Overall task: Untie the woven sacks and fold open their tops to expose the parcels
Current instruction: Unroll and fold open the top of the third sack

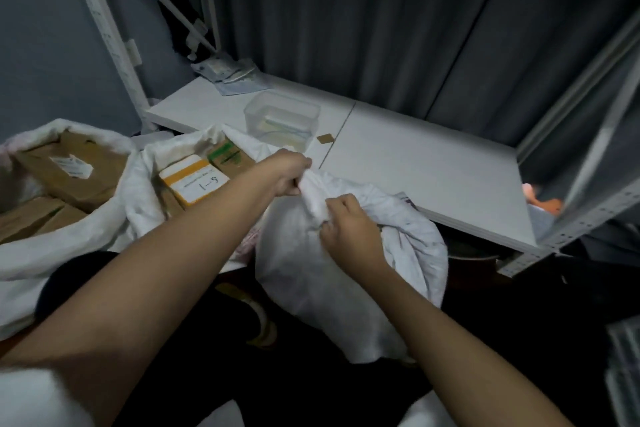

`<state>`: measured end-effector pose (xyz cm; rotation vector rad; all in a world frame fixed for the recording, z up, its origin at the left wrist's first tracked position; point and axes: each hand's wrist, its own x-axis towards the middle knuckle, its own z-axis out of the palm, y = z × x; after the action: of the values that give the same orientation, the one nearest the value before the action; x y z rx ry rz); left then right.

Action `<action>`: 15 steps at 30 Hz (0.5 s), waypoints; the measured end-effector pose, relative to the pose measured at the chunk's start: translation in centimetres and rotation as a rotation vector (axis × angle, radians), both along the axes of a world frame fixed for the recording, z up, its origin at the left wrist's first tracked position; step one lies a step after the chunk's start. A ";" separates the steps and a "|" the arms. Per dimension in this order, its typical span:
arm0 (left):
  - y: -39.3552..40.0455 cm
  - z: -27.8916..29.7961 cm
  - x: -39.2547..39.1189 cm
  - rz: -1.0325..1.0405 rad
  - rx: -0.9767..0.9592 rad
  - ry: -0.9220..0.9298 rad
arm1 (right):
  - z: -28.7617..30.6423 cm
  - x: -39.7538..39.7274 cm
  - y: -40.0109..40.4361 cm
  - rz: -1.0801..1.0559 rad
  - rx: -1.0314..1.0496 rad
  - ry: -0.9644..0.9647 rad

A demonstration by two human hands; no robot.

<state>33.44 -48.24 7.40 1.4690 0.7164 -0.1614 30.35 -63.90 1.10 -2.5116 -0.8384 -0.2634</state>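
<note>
Two woven sacks at left, the far-left sack (69, 232) and the middle sack (149, 184), stand with tops folded back, exposing brown parcels (74, 173) and an orange-edged box (194, 180). A third sack (311, 274), on the floor at centre, remains closed. The left hand (289, 173) holds a closed grip on its bunched neck (313, 196); the right hand (349, 229) pinches the cloth just below. Judged stage: two sacks done, the third at untying, its folding left. The white surface (415, 163) edge lies just behind this sack; a clear container (282, 118) sits beyond. Room is tight left, freer toward the person.
</note>
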 end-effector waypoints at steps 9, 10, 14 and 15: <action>-0.1 -2.4 5.3 -0.323 1.117 -0.364 | 3.3 13.8 -5.1 0.165 0.225 0.657; -0.4 -2.4 5.8 -0.477 1.171 -0.496 | 3.3 14.6 -5.0 0.187 0.220 0.696; -0.7 -3.6 8.7 -0.954 1.265 -0.405 | 2.1 16.8 -4.3 0.101 0.132 0.514; -0.6 -4.2 9.7 -0.921 1.293 -0.357 | 1.2 16.8 -4.3 0.012 0.104 0.360</action>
<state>43.14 -48.82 3.16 2.8956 -0.3432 -0.1201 47.11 -68.18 2.34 -2.3567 -0.6741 0.1436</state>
